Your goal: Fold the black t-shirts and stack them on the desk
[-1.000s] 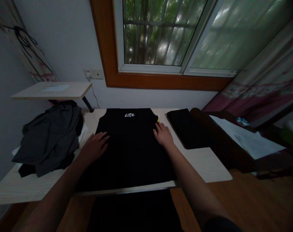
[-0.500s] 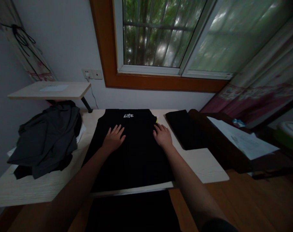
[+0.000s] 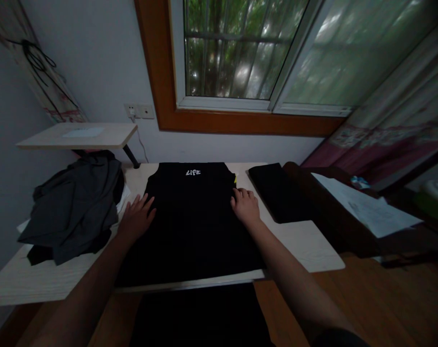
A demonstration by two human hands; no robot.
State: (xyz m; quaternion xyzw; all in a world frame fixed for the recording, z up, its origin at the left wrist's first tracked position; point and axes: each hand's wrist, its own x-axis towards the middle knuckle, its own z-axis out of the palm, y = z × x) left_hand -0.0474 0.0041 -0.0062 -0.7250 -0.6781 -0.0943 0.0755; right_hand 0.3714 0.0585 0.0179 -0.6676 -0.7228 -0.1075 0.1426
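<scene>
A pale wood-grained table (image 3: 307,248) carries the shirt (image 3: 197,231), which is black and spread flat, with a strip of bare tabletop along its near edge. Left of the shirt sits a heap of clothes (image 3: 76,205), dark grey on top, black and white cloth showing beneath. Left of the shirt's far end stands a shelf (image 3: 112,136), paper (image 3: 83,132) on it. Right of the shirt, apart from it, lies a flat black item (image 3: 274,193), too dark to identify.

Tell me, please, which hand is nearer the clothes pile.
Left. The left hand is beside the pile, at one edge of the shirt; the right hand is farther, at the opposite edge.
</scene>
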